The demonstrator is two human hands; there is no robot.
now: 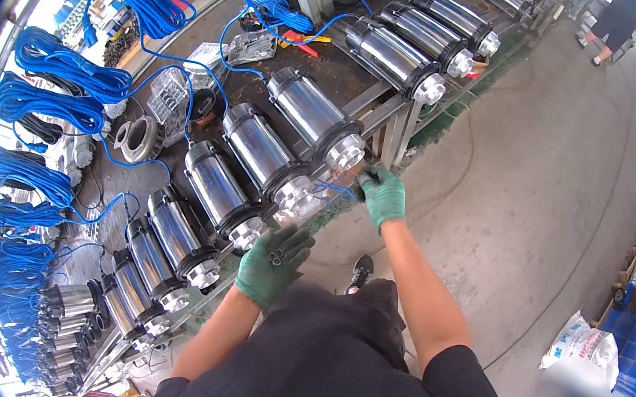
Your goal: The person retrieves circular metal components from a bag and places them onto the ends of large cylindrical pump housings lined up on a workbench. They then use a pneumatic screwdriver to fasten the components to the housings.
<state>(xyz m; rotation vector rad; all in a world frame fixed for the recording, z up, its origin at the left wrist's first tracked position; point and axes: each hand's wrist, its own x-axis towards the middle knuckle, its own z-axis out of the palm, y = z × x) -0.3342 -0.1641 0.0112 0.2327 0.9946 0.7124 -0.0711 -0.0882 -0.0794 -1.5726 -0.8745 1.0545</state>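
My left hand (pixel 273 264), in a green glove, is turned palm up with its fingers extended. Several small dark metal rings (pixel 276 256) lie on it. Also gloved in green, my right hand (pixel 381 195) has its fingers closed together beside the silver end of a shiny cylindrical motor (pixel 299 107); whatever they pinch is hidden. Thin blue wires (pixel 329 190) show just left of those fingers. Between the hands, another steel motor (pixel 264 149) points its silver end toward me. A third motor (pixel 217 183) ends close to my left hand's fingertips.
More motors (pixel 392 58) continue along the dark workbench (pixel 337 70) both ways. Coiled blue cables (pixel 70 67) hang along its far side. Red-handled pliers (pixel 300 44) and a grey ring-shaped casting (pixel 139 141) lie behind the motors. Concrete floor (pixel 534 181) stretches right; a person (pixel 617 21) is far off.
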